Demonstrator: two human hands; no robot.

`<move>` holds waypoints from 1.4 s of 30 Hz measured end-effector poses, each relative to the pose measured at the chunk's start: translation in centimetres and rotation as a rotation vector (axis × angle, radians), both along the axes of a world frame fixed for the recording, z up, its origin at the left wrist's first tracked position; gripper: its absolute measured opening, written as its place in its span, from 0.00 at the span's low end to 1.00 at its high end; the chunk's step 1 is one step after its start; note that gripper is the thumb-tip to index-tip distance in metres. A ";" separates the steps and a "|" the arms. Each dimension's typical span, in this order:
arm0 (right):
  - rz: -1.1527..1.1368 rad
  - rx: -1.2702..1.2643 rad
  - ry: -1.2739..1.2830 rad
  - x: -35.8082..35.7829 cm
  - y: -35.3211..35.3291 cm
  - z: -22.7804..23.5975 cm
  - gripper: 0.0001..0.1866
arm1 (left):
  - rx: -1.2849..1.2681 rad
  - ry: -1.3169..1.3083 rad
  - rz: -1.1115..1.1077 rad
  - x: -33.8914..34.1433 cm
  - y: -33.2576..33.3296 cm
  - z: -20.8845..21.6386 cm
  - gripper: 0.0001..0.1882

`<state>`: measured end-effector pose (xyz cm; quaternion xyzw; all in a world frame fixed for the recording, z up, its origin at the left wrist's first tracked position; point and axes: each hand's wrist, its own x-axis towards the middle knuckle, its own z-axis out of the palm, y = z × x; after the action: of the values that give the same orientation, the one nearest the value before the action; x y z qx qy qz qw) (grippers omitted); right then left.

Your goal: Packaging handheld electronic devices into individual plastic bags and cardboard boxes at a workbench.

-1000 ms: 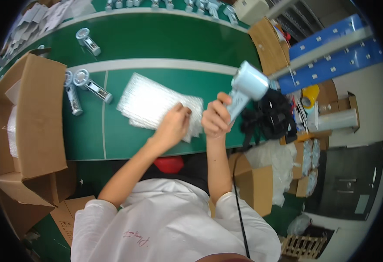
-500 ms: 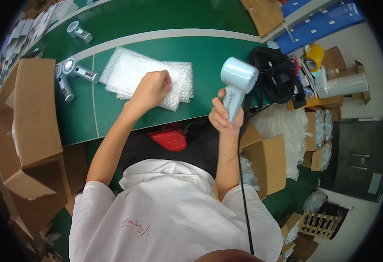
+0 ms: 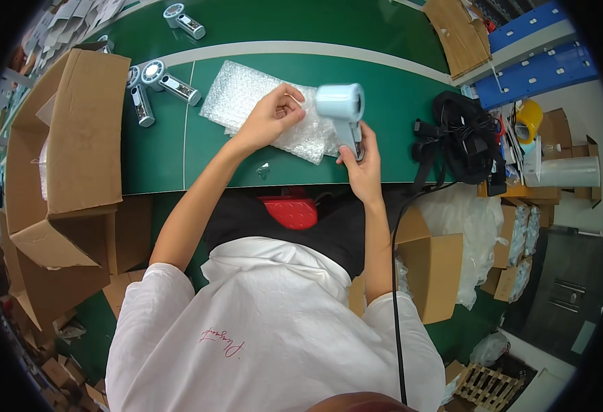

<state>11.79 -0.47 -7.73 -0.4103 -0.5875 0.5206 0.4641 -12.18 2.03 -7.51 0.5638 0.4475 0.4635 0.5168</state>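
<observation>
Pale blue and glossy, the device (image 3: 339, 103) sits in the right hand (image 3: 363, 168), in front of the right end of the bubble wrap (image 3: 240, 103) as I look down through the head camera. The grip there is closed on the handle's lower part, thumb on the left side and fingers along the right. The barrel lies crosswise above the handle, its ringed end toward my right; it is slightly blurred.

The left hand (image 3: 268, 122) is over the wrap, fingers curled and thumb brought near the fingertips, a narrow pinch. I cannot tell whether anything is caught in it.

The wrap lies flat in overlapping sheets on the green table (image 3: 154, 154). A small clear scrap (image 3: 264, 170) is near the front edge, below the left wrist. To my left, two similar units (image 3: 171, 86) lie close together beside the open carton (image 3: 85, 137), and another unit (image 3: 188, 25) is past the white strip (image 3: 281, 48). On my right I have a black bag (image 3: 459, 137) with straps, and beyond it a yellow roll (image 3: 529, 118). A red seat (image 3: 291, 211) shows between the person's legs.
</observation>
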 end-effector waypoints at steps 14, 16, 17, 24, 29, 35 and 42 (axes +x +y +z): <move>0.076 0.445 -0.637 0.8 0.5 3.5 0.26 | -0.059 -0.493 0.180 0.3 0.9 2.0 0.13; 0.073 0.405 -0.804 0.8 -0.4 6.7 0.25 | 0.134 -0.121 0.106 1.3 0.7 5.0 0.12; 0.070 0.384 -0.887 0.7 -0.6 8.2 0.24 | 0.231 0.065 0.066 1.9 0.7 6.8 0.11; -0.071 -0.056 -0.429 2.5 0.5 10.3 0.23 | 0.795 0.323 -0.037 7.3 1.5 10.5 0.10; 0.480 -0.532 1.255 7.3 3.3 5.5 0.24 | 0.789 0.158 -0.125 10.1 1.9 11.7 0.11; 0.081 -0.344 0.873 4.8 3.8 10.8 0.26 | 0.791 0.069 -0.085 13.0 9.6 15.4 0.09; -0.529 0.264 -0.298 7.5 7.9 14.6 0.22 | 0.496 0.106 0.023 13.2 14.8 14.9 0.09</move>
<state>19.26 7.43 6.87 -0.5565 -0.5846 0.2356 0.5413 1.00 16.83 7.41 0.6918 0.3528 0.5348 0.3331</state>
